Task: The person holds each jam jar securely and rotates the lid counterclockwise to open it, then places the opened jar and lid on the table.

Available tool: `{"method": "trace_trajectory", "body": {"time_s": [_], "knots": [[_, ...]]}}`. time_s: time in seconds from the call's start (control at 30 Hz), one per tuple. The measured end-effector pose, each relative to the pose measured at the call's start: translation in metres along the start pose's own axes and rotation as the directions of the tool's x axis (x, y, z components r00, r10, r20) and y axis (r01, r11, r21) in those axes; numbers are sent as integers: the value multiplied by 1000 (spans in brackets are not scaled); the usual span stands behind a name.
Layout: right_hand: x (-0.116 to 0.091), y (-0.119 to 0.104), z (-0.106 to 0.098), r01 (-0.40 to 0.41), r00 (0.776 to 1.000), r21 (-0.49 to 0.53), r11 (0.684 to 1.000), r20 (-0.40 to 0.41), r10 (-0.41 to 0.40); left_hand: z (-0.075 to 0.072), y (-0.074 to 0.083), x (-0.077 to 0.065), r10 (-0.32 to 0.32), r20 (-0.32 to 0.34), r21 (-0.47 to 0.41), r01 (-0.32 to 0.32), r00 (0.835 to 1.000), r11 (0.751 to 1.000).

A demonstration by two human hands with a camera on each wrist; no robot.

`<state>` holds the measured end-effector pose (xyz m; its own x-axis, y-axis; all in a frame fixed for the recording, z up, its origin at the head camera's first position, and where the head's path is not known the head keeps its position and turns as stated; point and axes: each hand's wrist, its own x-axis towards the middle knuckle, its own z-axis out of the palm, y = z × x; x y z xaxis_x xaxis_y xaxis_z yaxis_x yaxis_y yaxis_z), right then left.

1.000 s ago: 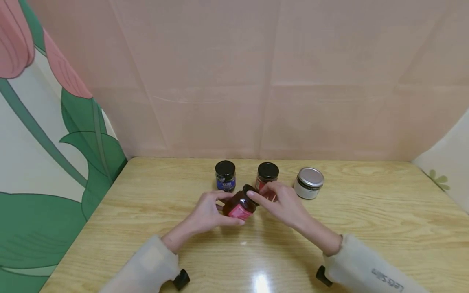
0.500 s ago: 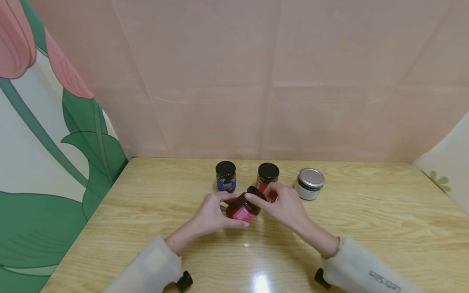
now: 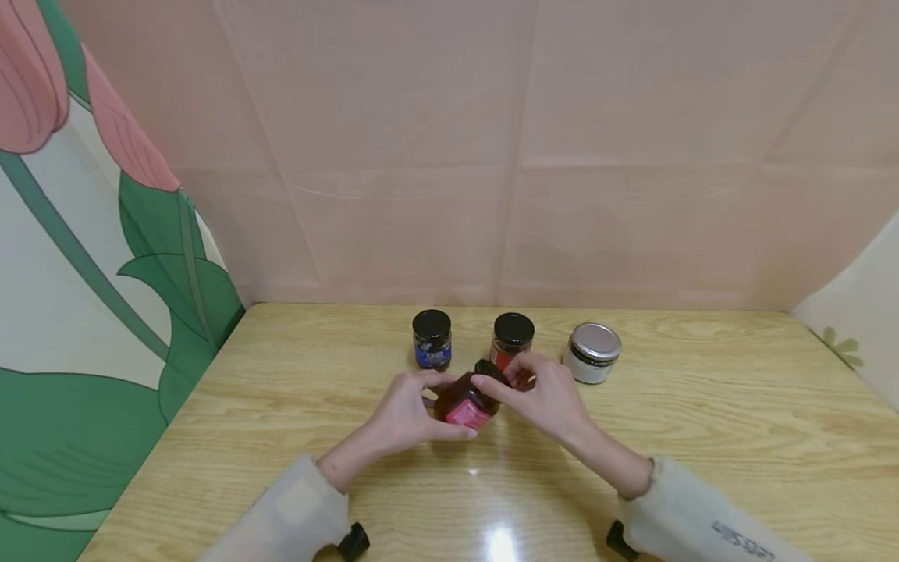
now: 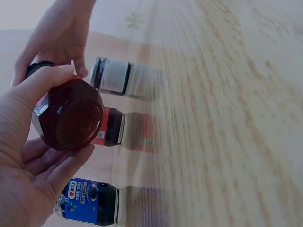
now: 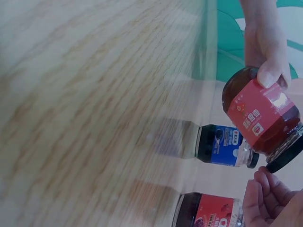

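Note:
A dark red jam jar point(image 3: 469, 407) with a pink-red label is held tilted above the table, its black lid point(image 3: 492, 369) pointing up and to the right. My left hand point(image 3: 406, 412) grips the jar body, thumb on the near side and fingers behind. At the lid, my right hand point(image 3: 550, 396) has its thumb on the near side and curled fingers at the far side. The right wrist view shows the fingertips right at the rim of the lid point(image 5: 285, 157). From the left wrist, the jar's round base point(image 4: 79, 124) faces the camera.
Behind the hands stand a jar with a blue label point(image 3: 431, 340), a black-lidded jar with a red label point(image 3: 513, 336) and a white-labelled jar with a silver lid point(image 3: 592, 353). A pink backdrop point(image 3: 449, 156) rises at the far edge of the wooden table point(image 3: 702, 406).
The jam jar and my left hand have shifted slightly right and toward me. My right hand stays near its place, now with the lid tucked closer between thumb and fingers.

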<state>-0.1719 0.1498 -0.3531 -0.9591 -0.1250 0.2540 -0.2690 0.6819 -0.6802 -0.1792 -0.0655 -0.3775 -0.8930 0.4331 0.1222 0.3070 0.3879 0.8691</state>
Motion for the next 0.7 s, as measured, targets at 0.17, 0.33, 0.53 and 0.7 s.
{"method": "trace_trajectory", "body": {"time_s": [0.17,0.33,0.53,0.7], "knots": [[0,0,-3,1,999,54,999,46,-4,1,-2,-1,-32,6,-40,32,999,999],[2,3,-6,69,987,157,985,136,-91,0,-2,-2,-21,1,-57,21,1000,998],[2,8,-11,147,952,261,954,225,-208,0,-5,-3,-18,9,-61,18,1000,998],[3,8,-13,142,943,268,953,256,-213,0,-4,-3,-28,3,-59,28,1000,998]]}}
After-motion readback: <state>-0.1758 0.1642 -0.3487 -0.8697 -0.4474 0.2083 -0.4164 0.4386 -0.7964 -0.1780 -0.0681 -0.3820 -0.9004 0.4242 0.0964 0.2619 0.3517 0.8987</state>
